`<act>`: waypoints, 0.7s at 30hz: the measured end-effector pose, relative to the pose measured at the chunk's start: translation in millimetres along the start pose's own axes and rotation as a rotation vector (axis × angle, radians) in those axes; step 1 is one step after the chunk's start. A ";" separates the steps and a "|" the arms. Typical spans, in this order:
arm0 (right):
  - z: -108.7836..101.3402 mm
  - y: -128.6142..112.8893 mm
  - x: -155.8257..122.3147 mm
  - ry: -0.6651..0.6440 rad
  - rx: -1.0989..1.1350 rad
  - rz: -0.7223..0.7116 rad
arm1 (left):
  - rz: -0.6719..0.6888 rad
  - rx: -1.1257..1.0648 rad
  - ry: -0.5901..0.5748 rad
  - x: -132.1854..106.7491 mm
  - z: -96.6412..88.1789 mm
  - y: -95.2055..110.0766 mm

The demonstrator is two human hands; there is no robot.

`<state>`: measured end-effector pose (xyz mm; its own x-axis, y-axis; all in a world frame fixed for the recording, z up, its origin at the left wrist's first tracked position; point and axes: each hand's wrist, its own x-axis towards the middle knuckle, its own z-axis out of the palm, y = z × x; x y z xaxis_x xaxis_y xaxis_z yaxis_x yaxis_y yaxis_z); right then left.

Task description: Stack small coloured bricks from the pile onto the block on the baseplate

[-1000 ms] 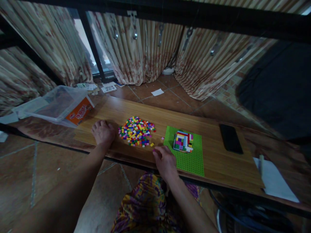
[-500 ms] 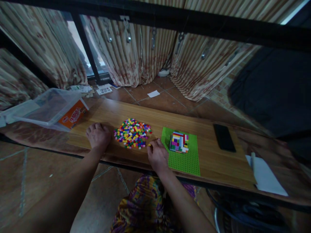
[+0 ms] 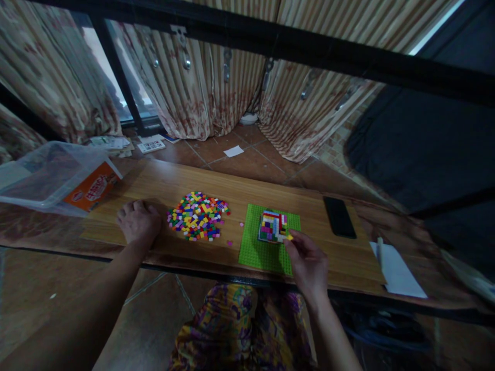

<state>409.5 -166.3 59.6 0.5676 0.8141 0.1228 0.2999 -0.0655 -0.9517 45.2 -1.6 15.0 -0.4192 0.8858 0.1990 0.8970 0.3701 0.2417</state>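
A heap of small coloured bricks (image 3: 198, 215) lies on the wooden table (image 3: 247, 190). Right of the heap sits a green baseplate (image 3: 263, 252) with a multicoloured block of stacked bricks (image 3: 271, 225) on its far part. My right hand (image 3: 307, 263) is over the baseplate's right edge, fingers pinched on a small yellow brick (image 3: 289, 237) beside the block. My left hand (image 3: 137, 221) rests on the table left of the heap, fingers curled, with nothing seen in it.
A clear plastic tub with an orange label (image 3: 58, 178) stands at the table's left end. A black phone (image 3: 339, 217) lies right of the baseplate, white paper (image 3: 396, 270) further right. Two loose bricks (image 3: 235, 234) lie between heap and baseplate. Curtains hang behind.
My right hand has moved from the heap's right edge across the baseplate to the built block, now pinching a yellow brick. The view has shifted left. My left hand stays put.
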 end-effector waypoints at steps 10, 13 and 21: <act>-16.2 31.1 29.8 0.008 0.069 0.123 | -0.013 0.007 -0.027 1.7 -0.2 0.9; -13.1 31.9 32.0 -0.030 0.023 0.122 | -0.007 0.000 -0.018 1.3 0.0 0.9; -9.9 32.7 41.5 -0.083 -0.109 -0.075 | -0.019 -0.010 -0.028 -0.9 -4.8 4.7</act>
<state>450.5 -140.4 36.4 0.4767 0.8635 0.1646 0.4229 -0.0611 -0.9041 49.1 -2.0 20.5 -0.4317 0.8863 0.1676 0.8874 0.3840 0.2549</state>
